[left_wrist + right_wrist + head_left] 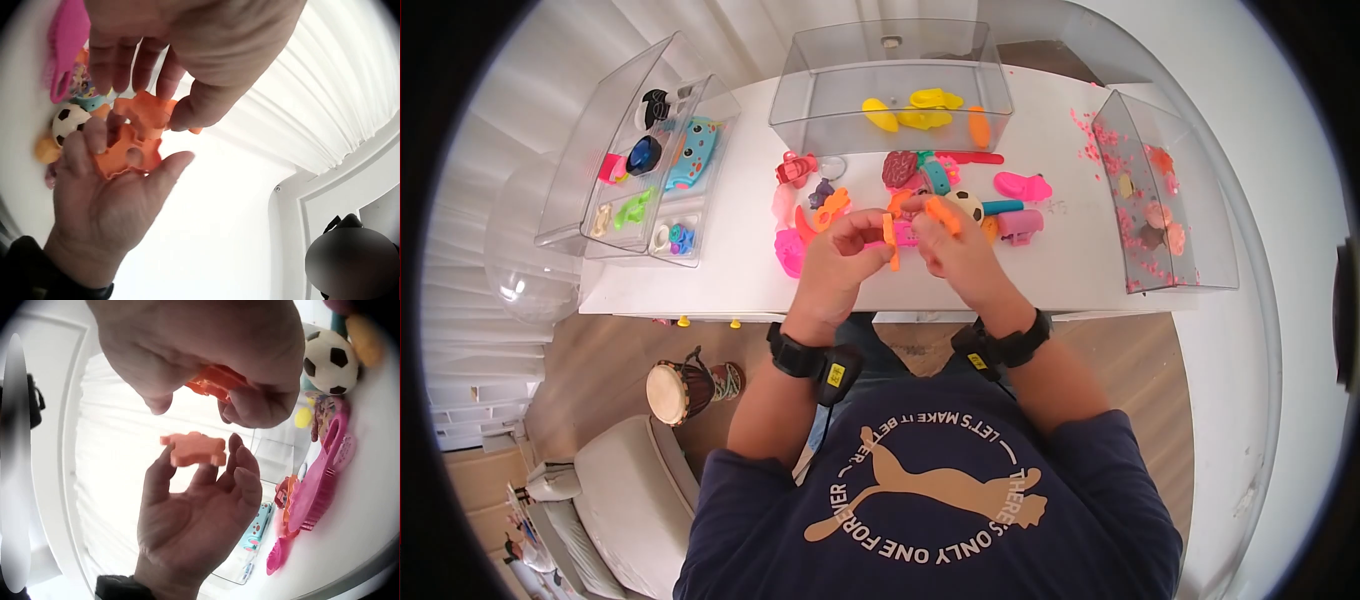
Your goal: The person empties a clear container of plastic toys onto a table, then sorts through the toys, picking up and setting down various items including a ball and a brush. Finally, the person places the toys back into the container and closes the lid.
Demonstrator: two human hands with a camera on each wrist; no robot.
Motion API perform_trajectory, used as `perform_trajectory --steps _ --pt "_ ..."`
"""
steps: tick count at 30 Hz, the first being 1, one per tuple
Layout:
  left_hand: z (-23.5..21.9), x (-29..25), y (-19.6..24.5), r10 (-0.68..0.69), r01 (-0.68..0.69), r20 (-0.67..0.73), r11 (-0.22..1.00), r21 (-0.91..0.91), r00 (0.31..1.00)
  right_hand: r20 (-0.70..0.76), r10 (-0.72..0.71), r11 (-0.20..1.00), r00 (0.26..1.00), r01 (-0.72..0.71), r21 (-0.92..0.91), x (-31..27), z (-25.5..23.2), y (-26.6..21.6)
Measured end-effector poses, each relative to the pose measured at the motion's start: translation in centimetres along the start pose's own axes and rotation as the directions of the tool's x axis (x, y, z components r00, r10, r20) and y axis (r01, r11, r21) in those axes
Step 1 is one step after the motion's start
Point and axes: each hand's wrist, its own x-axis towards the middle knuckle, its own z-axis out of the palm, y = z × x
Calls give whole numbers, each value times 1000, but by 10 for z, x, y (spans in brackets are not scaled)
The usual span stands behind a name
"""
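Above the front of the table, my left hand [840, 265] pinches an orange toy piece [890, 242] with a lobed outline between thumb and fingers. Close beside it, my right hand [968, 265] grips a second orange piece [943, 215]. In the left wrist view this second piece [128, 155] is a hollow lobed shell with a raised rim, its open side showing. The first piece [199, 450] stands edge-on in the right wrist view, apart from the shell. A toy soccer ball [331, 361] and a pink brush-like toy [319, 472] lie near the hands.
Several toys lie in a heap past the hands, including a pink slipper-shaped toy [1022, 186]. A clear bin [820, 100] with yellow and orange toys stands at the back. A compartmented clear box [575, 215] is at left, another clear box [1135, 245] at right.
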Motion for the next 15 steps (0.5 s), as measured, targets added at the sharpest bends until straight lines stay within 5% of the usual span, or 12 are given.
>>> perform_trajectory --steps 3,8,15 --pt "7 0 -7 48 -49 35 998 26 998 25 -437 836 899 416 -358 -1 9 10" --pt "6 -3 -10 151 -152 129 988 -8 980 70 -460 823 885 455 -339 -7 16 4" --pt "18 -6 -9 206 -207 24 958 199 978 83 -530 807 844 532 -259 -3 16 10"
